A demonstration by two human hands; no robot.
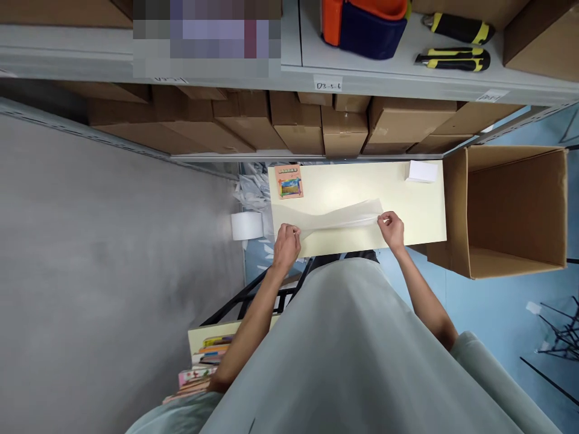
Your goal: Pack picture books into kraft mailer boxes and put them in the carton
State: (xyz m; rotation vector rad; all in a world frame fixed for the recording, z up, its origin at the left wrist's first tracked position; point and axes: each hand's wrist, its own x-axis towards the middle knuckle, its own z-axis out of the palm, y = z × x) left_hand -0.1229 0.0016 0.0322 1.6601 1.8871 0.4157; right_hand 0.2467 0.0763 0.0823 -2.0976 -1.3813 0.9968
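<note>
Stacked books (pixel 199 377): lying at lower left, beside the left forearm.
White roll (pixel 246 226): just off the left end of the table, near the film.
Left hand (pixel 286 246): fingers bent and grasping the film's near edge, toward its left part.
Small book (pixel 289 182): flat at the table's far left corner, orange cover up, beyond the left hand.
Translucent film (pixel 341 218): the item in hand; stretched lengthwise above the table between both hands, gathered narrow toward the right; whether it joins the roll cannot be told.
Pale table (pixel 353 181): directly before the person, below the shelf of cartons.
Right hand (pixel 392 229): thumb and fingers pinching the film's right end.
White block (pixel 422 172): on the table's far right part, apart from the right hand.
Cardboard box (pixel 515 211): open, just beside the table's right end.
</note>
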